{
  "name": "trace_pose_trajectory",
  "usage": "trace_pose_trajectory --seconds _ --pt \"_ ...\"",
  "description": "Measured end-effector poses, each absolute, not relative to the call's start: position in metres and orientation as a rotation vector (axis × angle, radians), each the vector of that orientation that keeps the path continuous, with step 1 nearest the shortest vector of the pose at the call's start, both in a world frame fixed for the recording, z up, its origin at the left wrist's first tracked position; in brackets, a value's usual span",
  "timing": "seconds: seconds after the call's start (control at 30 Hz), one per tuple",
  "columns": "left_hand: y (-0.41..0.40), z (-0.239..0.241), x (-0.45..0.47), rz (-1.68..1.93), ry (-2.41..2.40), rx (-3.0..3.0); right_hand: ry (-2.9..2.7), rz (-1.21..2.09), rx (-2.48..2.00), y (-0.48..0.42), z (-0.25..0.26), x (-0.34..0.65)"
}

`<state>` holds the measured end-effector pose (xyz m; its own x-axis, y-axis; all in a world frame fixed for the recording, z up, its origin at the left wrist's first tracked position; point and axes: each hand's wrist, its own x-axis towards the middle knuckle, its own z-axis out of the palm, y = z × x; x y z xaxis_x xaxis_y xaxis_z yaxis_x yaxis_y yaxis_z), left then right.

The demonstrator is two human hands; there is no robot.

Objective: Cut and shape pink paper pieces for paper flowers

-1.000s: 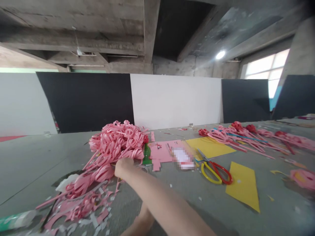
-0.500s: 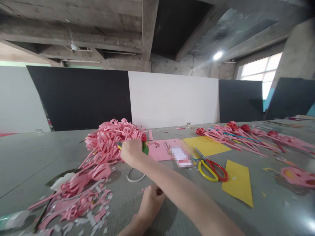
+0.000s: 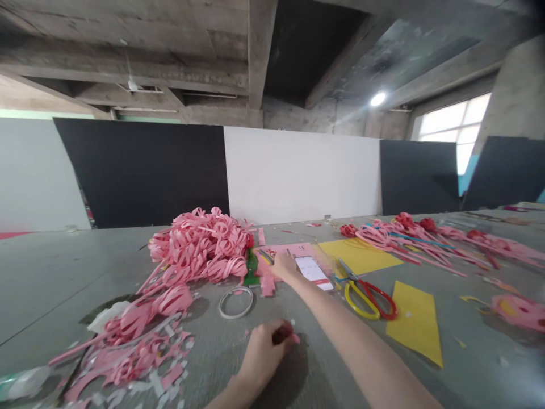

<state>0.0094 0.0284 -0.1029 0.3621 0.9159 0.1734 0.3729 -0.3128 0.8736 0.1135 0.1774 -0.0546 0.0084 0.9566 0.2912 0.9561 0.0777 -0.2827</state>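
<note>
My left hand [image 3: 264, 353] rests on the grey table [image 3: 55, 278] close to me, fingers pinched shut on a small pink paper piece [image 3: 286, 335]. My right hand [image 3: 284, 264] reaches far forward onto a pink paper sheet [image 3: 279, 253], just left of a phone [image 3: 314, 271] with a lit screen. Its fingers curl down away from the camera, and I cannot see whether they hold anything. A thin yellow and dark tool [image 3: 266, 257] lies on the pink sheet just left of that hand. A ring of clear tape [image 3: 235, 301] lies between my two hands.
A big heap of looped pink paper strips [image 3: 200, 247] lies left of the sheet, with pink scraps [image 3: 128, 358] nearer me. Yellow-and-red scissors [image 3: 369, 296] and yellow paper sheets [image 3: 417, 324] lie to the right. Pink paper flowers on stems [image 3: 426, 238] lie at far right. Black and white boards stand behind.
My right hand left the pink strip heap and moved right onto the pink sheet by the phone. The yellow tool it carried now lies on the sheet. My left hand has come into view.
</note>
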Motion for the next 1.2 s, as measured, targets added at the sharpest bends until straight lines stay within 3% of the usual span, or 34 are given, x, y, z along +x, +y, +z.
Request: trace_pose_trajectory --seconds 0.5,0.87,1.2 --pt "0.028 -0.098 0.011 0.897 1.109 1.816 -2.202 -0.118 -1.281 0.107 -0.049 0.149" --pt "0.025 -0.096 0.008 0.826 1.059 1.863 -2.396 0.005 -1.346 0.156 -0.055 0.129" --pt "0.026 -0.097 0.008 0.813 1.034 1.889 -2.129 0.093 -1.340 0.156 -0.042 0.119"
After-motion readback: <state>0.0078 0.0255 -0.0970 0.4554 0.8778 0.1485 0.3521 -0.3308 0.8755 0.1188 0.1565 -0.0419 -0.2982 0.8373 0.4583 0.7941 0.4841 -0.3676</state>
